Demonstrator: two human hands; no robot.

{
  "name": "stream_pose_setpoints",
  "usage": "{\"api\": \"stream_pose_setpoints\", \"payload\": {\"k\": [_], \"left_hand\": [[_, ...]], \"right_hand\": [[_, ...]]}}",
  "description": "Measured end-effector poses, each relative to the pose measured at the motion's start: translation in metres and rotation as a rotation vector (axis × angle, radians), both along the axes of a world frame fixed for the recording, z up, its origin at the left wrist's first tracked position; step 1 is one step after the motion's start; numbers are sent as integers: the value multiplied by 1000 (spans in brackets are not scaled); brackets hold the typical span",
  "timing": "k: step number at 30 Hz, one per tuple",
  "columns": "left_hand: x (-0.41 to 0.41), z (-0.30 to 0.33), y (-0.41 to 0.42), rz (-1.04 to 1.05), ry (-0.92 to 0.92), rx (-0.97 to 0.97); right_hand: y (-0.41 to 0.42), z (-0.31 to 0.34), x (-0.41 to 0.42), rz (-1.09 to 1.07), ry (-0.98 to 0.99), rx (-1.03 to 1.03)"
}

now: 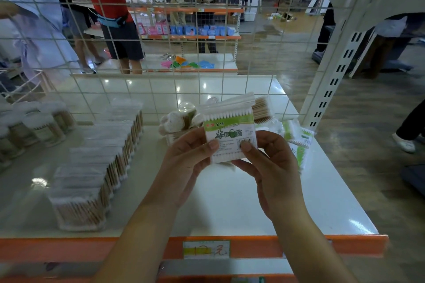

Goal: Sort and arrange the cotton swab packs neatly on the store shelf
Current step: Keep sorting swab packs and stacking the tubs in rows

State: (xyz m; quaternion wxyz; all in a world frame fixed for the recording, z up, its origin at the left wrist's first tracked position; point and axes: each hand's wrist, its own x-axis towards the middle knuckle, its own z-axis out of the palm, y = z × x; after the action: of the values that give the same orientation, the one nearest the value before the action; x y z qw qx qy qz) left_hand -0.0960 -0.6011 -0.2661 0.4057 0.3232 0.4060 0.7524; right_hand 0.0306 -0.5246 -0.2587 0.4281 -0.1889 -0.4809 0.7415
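You are holding the cotton swab pack (230,135) above the middle of the shelf (230,202), left hand (186,163) and right hand (269,163) pinching its lower corners. It is probably light, its film slippery; keep gripping the edges, squeezing gently.

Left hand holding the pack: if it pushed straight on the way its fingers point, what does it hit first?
Likely the loose pile behind the held pack; the left hand points up and away toward it. The wire grid comes after. Depth is unclear.
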Motion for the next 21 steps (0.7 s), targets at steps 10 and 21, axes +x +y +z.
{"api": "stream_pose_setpoints", "payload": {"k": [10,21], "left_hand": [[3,2,2,1,-84,-13],[1,-4,-15,53,-45,-66]], "right_hand": [[0,-3,4,7,-28,-14],[-8,-17,-9,-233,-313,425]]}}
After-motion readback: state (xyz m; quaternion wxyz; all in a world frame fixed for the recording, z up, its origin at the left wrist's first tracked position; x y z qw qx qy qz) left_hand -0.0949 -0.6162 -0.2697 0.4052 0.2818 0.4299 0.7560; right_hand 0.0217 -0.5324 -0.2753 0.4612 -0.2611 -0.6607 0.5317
